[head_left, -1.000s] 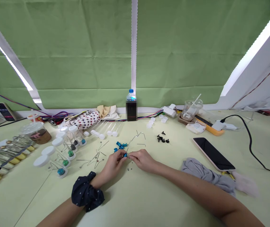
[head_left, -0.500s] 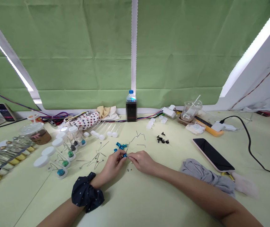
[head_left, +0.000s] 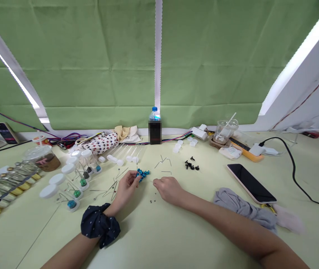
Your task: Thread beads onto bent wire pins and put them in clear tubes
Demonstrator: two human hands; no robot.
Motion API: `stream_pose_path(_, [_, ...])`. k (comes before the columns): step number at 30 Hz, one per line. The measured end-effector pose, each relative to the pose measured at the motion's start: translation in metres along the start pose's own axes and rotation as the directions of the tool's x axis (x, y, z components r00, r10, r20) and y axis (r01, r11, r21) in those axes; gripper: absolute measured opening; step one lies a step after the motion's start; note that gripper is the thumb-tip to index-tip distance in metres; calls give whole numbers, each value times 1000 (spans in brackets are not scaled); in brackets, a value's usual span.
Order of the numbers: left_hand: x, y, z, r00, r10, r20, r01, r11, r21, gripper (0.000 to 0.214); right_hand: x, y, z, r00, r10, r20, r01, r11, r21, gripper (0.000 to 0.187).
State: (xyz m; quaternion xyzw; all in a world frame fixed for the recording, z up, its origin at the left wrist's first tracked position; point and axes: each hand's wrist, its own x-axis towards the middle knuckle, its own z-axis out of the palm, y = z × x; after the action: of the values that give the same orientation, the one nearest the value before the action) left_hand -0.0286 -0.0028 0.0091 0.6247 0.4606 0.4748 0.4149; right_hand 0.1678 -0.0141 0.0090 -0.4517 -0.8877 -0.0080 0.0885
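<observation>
Breaks apart since the earlier frame, bringing the left hand (head_left: 127, 186) leftward and farther out over the counter (head_left: 162, 235) to the blue pieces (head_left: 145, 173), while leaving the right hand (head_left: 169, 190) almost in place. Rests now with left thumb and fingers curled narrow at the left edge of that cluster; impossible to tell whether gripping a piece or merely touching. Shows a thin metal rod (head_left: 137, 167) rising upright just by those fingertips, perhaps held. Keeps the right fingertips pinched together, with anything between them too small to make out, near the bent rods (head_left: 166, 172) and the small dark bits (head_left: 151, 201). Farther right, black screws (head_left: 193, 167) in a loose group.

Judging by shine and size, expect the blue pieces to handle light, stiff and rather slippery, hardly fragile, and apt to roll. Best taken singly from the outer edge of the heap, across the wider part, between thumb and forefinger.
</observation>
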Motion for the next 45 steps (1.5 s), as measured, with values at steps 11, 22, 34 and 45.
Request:
stream_pose_path(11, [-2,8,1,998,-22,-66,18,997,-70,27,6,9,10,970,216,111,-227,969,96,16])
stream_pose_path(22, [-1,1,4,996,-17,-91,9,996,-89,24,7,15,13,956,268,121,-284,948,145,16])
stream_pose_path(34, [-2,-13,9,985,101,-140,-100,995,11,25,6,9,9,965,235,117,-245,966,82,14])
stream_pose_path(45, [3,-22,10,969,134,-207,-118,989,88,27,-9,20,11,963,255,-87,-204,902,380,23])
